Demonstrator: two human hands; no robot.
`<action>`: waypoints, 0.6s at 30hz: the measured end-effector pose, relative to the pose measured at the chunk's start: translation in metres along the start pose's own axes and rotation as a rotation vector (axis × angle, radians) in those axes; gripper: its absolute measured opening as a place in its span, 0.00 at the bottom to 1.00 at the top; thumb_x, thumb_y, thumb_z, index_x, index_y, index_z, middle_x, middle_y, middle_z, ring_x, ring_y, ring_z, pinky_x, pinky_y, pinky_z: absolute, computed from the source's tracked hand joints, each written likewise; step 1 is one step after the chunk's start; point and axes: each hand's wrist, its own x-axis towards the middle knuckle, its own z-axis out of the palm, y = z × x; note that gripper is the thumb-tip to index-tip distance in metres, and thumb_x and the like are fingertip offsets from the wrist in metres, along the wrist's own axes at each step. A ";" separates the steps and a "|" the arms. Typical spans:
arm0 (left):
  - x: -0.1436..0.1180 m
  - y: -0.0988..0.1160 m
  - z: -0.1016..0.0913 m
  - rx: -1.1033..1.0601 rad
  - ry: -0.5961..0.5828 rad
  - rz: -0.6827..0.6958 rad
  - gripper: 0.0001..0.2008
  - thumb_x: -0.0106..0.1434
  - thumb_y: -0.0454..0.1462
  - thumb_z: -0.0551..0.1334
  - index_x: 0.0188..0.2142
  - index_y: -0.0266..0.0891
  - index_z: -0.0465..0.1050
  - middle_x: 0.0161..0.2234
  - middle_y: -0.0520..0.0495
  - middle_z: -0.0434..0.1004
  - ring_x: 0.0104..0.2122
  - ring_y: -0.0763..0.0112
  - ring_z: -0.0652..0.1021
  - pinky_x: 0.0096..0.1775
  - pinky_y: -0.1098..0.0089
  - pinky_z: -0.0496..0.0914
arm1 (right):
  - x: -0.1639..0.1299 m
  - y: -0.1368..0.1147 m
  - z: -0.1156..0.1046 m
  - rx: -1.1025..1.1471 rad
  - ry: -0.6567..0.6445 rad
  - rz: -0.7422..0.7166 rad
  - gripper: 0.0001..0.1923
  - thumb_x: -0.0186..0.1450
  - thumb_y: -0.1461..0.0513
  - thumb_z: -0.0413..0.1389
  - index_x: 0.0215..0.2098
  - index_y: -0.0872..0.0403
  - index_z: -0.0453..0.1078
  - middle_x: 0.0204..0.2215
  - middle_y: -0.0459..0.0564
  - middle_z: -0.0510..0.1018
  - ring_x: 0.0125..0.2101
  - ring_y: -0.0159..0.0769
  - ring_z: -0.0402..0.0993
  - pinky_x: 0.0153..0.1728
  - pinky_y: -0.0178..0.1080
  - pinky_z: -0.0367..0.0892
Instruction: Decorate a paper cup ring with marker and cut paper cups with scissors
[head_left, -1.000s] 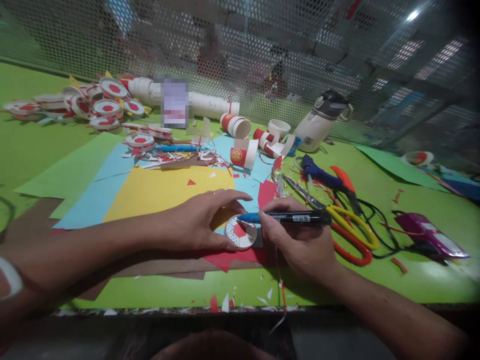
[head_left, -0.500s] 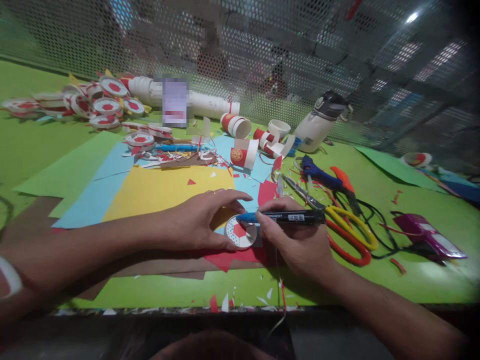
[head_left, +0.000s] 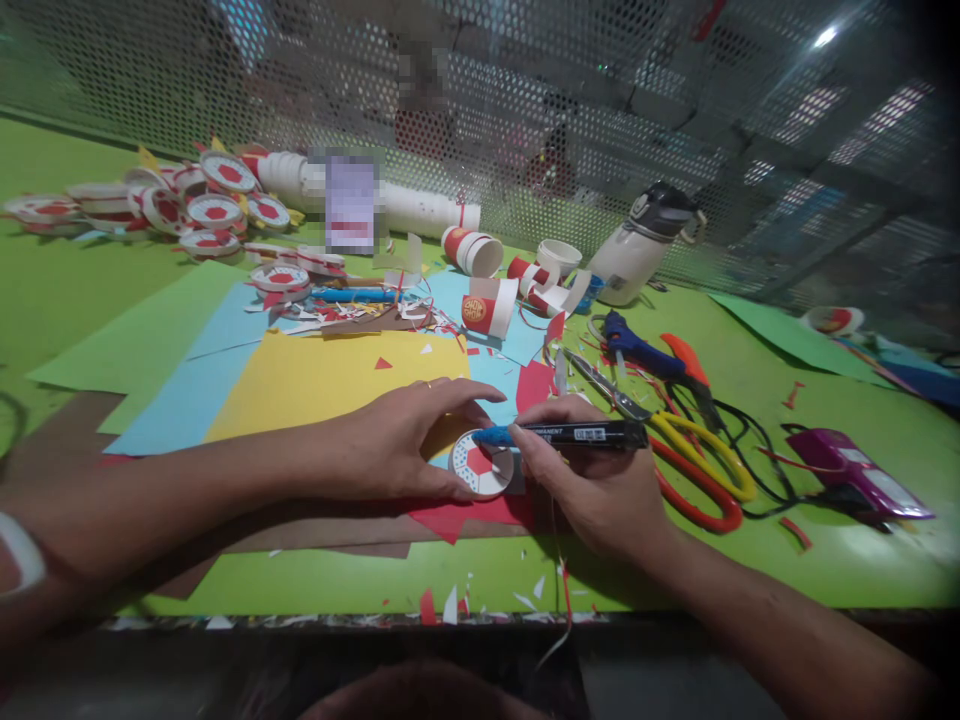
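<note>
The left hand (head_left: 390,440) lies flat with fingers spread, pinning a round white disc with a red centre (head_left: 481,468) against the paper; thumb and forefinger curve round the disc's left rim and grip nothing. The right hand (head_left: 592,480) is closed round a black permanent marker (head_left: 577,434), held nearly level, its blue tip end touching the disc's upper edge. The disc sits on a red paper sheet (head_left: 465,515), near the front edge of the green table (head_left: 862,560), with brown sheets beneath and a yellow sheet (head_left: 315,385) and light-blue sheet (head_left: 187,395) overlapping behind the left hand. Just to the right of the marker, close to the right hand's knuckles, lie scissors with yellow and red handles (head_left: 697,470), blades pointing back toward the cups. Behind them rest a blue and orange glue gun (head_left: 652,355) and its black cord (head_left: 742,430), and farther right a purple tool (head_left: 855,470). A red and white paper cup (head_left: 487,308) stands beyond the yellow sheet among paper scraps, with more cups lying tipped near a white flask with a dark lid (head_left: 641,245). At far left is a heap of finished red and white discs (head_left: 187,200), beside a long stack of white cups (head_left: 420,212) lying on its side. A perforated metal screen (head_left: 525,110) closes off the back of the table.
</note>
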 end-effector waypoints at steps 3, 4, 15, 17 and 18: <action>0.000 0.001 0.000 0.007 0.010 0.001 0.36 0.52 0.43 0.70 0.59 0.43 0.61 0.54 0.44 0.72 0.52 0.57 0.74 0.50 0.62 0.69 | -0.002 0.001 -0.001 -0.040 0.002 -0.020 0.03 0.61 0.63 0.59 0.30 0.51 0.70 0.24 0.44 0.78 0.24 0.32 0.75 0.26 0.34 0.73; 0.000 0.001 0.000 0.008 0.010 0.001 0.36 0.52 0.43 0.70 0.59 0.43 0.61 0.54 0.44 0.72 0.51 0.56 0.74 0.50 0.62 0.69 | -0.002 0.001 -0.001 -0.046 0.003 -0.020 0.03 0.62 0.63 0.59 0.30 0.51 0.70 0.24 0.44 0.78 0.24 0.32 0.75 0.26 0.34 0.73; 0.001 0.000 0.000 0.025 0.001 0.003 0.37 0.53 0.42 0.70 0.60 0.42 0.60 0.55 0.43 0.71 0.53 0.56 0.73 0.52 0.61 0.68 | -0.004 0.006 0.003 0.026 0.050 0.005 0.02 0.61 0.62 0.61 0.31 0.52 0.72 0.23 0.44 0.78 0.23 0.31 0.75 0.25 0.34 0.71; 0.000 -0.001 0.000 0.018 -0.006 -0.007 0.37 0.53 0.43 0.70 0.60 0.42 0.60 0.55 0.42 0.71 0.53 0.57 0.72 0.52 0.61 0.68 | -0.006 0.007 0.002 0.031 0.095 -0.011 0.02 0.61 0.62 0.61 0.31 0.52 0.72 0.22 0.43 0.76 0.21 0.30 0.73 0.23 0.34 0.70; 0.000 -0.001 0.000 0.017 -0.009 -0.009 0.37 0.53 0.43 0.70 0.60 0.42 0.59 0.55 0.42 0.71 0.53 0.57 0.72 0.52 0.61 0.68 | -0.006 0.008 0.001 0.025 0.123 -0.023 0.02 0.61 0.62 0.61 0.32 0.52 0.72 0.21 0.42 0.76 0.20 0.30 0.73 0.23 0.34 0.69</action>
